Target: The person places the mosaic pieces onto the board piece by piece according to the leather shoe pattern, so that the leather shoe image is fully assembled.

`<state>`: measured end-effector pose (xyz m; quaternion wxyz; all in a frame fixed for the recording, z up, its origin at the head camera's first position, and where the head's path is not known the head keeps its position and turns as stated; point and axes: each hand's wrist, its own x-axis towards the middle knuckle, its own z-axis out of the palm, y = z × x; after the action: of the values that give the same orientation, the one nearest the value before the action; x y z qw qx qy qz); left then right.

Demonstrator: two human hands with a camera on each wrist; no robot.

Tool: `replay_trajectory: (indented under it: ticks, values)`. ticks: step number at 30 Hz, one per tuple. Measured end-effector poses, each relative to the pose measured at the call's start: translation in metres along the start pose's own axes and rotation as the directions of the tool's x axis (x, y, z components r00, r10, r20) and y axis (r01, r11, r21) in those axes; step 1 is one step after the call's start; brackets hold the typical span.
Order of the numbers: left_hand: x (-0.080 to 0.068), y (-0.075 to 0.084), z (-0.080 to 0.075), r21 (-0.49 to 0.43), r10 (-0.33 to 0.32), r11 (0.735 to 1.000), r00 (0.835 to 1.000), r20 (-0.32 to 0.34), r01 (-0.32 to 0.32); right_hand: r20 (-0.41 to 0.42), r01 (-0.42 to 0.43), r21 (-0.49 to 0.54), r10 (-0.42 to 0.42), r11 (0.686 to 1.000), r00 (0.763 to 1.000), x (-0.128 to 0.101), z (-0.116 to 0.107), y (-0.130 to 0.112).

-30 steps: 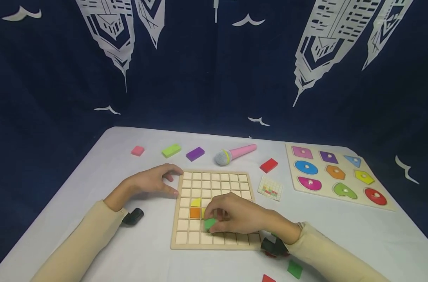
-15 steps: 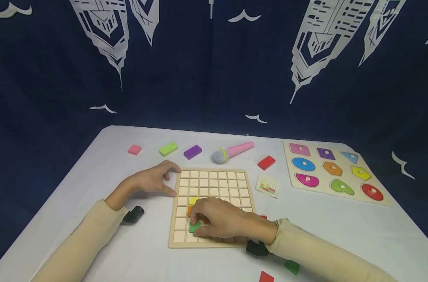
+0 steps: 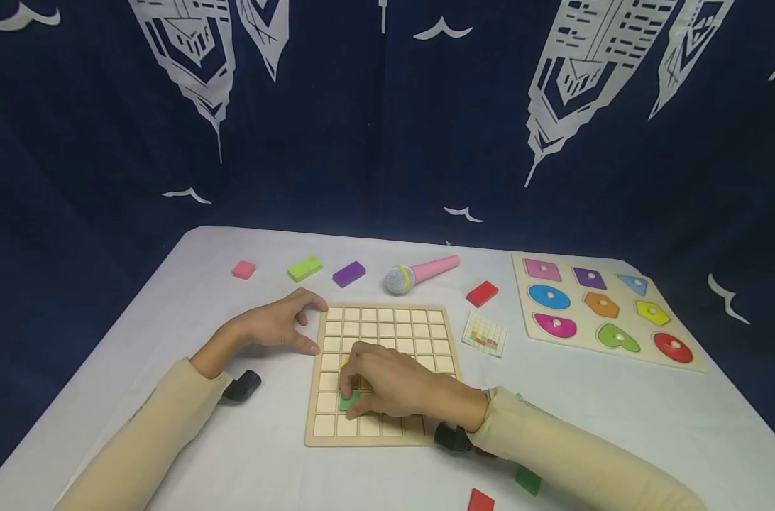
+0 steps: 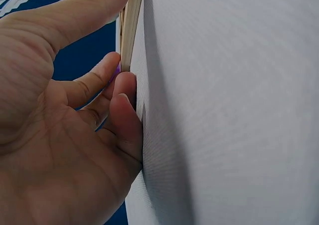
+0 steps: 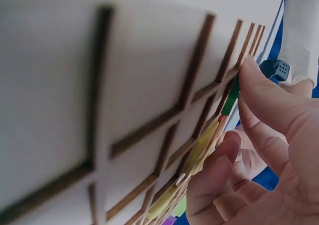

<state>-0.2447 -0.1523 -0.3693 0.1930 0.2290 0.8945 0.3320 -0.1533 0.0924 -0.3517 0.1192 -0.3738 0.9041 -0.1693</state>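
Far side of the scene closed off by a dark blue cloth backdrop [image 3: 387, 142], printed in white with downward-pointing towers and birds; its top is cut off by the frame. Desk [image 3: 649, 404] covered in plain white, near edge out of view. At far right, a pale puzzle board [image 3: 585, 333] is laid flat, nine coloured shapes set in it. Beige sleeves [image 3: 573, 454] cut off at the near side. At centre, a flat wooden grid board [image 3: 403, 330], its near right part covered by the right hand and arm.

Left hand [image 3: 275, 324]: grip wide, thumb and fingers rested along the grid board's left edge. Right hand [image 3: 400, 383]: grip narrow, a green tile [image 3: 348, 402] pinched between thumb and fingertips at the second column from left, second row from the near edge; full seating cannot be told.

Pink microphone [image 3: 422, 275] laid beyond the grid, between a purple block [image 3: 349, 275] and a red block [image 3: 482, 294]. Patterned card [image 3: 485, 333] just right of the grid; print too small to be read. Yellow tile [image 5: 199, 146] on the grid, mostly hidden by the right hand in the head view. Red tile [image 3: 480, 501] cut off by the frame's near edge.
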Motion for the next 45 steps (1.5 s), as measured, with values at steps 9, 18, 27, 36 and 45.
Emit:
replay_trajectory:
  ticks: [9,18,27,36,45]
  values:
    - [0.0,0.001,0.004,-0.001,-0.015,1.0,1.0,0.004,0.015,0.017,0.003,0.053,-0.004,0.999,1.0,-0.016,-0.007,0.003]
    - [-0.002,0.002,-0.003,0.011,-0.035,0.999,0.999,0.001,0.035,-0.069,-0.001,0.153,0.012,0.988,0.998,-0.066,-0.026,0.038]
    - [-0.002,0.003,-0.002,-0.003,-0.039,0.999,0.999,0.006,0.039,-0.087,-0.122,0.186,0.14,0.975,0.986,-0.109,-0.037,0.077]
    - [-0.001,0.002,-0.001,-0.013,-0.033,0.999,0.999,0.006,0.033,-0.036,-0.201,0.217,0.214,0.955,0.976,-0.132,-0.04,0.096]
    - [0.0,0.0,0.0,-0.017,-0.033,0.999,0.999,0.0,0.033,-0.029,-0.22,0.211,0.231,0.952,0.973,-0.139,-0.042,0.114]
